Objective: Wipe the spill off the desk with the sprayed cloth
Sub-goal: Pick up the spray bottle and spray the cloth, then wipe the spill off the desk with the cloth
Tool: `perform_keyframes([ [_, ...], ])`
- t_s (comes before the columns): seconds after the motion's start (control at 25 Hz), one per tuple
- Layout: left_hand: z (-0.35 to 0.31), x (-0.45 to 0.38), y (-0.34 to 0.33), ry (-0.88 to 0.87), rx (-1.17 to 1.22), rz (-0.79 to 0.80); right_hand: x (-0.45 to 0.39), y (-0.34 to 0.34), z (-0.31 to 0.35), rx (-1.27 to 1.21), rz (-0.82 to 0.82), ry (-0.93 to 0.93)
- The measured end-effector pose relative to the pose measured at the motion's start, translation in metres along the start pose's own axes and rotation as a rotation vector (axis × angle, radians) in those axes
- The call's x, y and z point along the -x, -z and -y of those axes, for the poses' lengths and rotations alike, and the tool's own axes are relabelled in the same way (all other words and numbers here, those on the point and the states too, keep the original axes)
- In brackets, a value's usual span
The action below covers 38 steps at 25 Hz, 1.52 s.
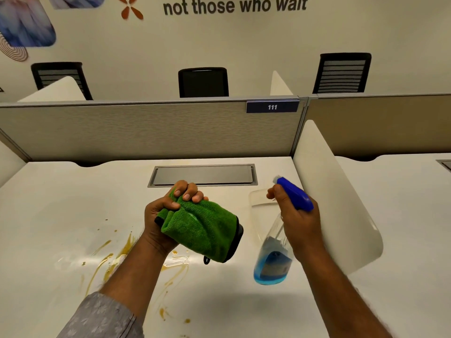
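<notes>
My left hand point(166, 213) grips a bunched green cloth point(205, 230) with a black edge, held above the white desk point(48, 206). My right hand point(297, 220) holds a clear spray bottle point(273, 262) with blue liquid and a blue trigger head point(294, 193), its nozzle pointing left and away, off to the right of the cloth. A brown spill point(117, 257) streaks the desk below and left of my left forearm, with splashes running toward the near edge point(163, 312).
A metal cable flap point(203, 175) is set into the desk behind my hands. A white curved divider point(336, 198) stands at the right. A grey partition point(146, 130) with a "111" tag point(272, 107) closes the back; black chairs stand beyond it.
</notes>
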<state>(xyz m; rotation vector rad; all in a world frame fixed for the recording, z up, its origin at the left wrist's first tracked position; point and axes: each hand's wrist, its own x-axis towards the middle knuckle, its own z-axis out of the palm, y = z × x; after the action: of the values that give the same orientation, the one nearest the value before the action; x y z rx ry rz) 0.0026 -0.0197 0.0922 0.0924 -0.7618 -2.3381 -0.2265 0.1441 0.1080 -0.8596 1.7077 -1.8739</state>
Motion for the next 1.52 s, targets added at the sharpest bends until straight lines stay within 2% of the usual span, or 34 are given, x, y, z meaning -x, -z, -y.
perform_keyframes([
  [0.36,0.015,0.016,0.009,-0.001,0.057,-0.041,-0.002,0.050,-0.045,0.066,-0.143,-0.061],
  [0.64,0.032,0.019,0.010,0.049,0.111,-0.036,0.000,0.067,-0.076,0.083,-0.169,0.021],
  [0.88,0.042,0.019,0.009,0.051,-0.016,-0.112,0.012,0.080,-0.101,0.165,-0.193,-0.074],
  [0.96,0.044,0.020,0.008,0.050,-0.050,-0.127,0.031,0.083,-0.106,0.199,-0.243,-0.100],
  [1.08,0.045,0.025,0.004,0.059,-0.053,-0.127,0.073,0.079,-0.109,0.281,-0.409,-0.076],
  [1.16,0.047,0.030,0.002,0.079,-0.035,-0.119,0.097,0.069,-0.105,0.237,-0.434,-0.101],
  [1.24,0.043,0.041,0.001,0.104,0.007,-0.093,0.116,0.045,-0.098,0.149,-0.325,-0.147],
  [1.32,0.037,0.056,0.001,0.128,0.058,-0.054,0.133,0.012,-0.093,0.047,-0.132,-0.261],
  [1.44,0.025,0.084,0.000,0.163,0.136,0.014,0.158,-0.040,-0.089,-0.349,0.280,-0.588],
  [1.52,0.013,0.106,0.003,0.171,0.183,0.036,0.180,-0.071,-0.088,-0.599,0.456,-0.744],
])
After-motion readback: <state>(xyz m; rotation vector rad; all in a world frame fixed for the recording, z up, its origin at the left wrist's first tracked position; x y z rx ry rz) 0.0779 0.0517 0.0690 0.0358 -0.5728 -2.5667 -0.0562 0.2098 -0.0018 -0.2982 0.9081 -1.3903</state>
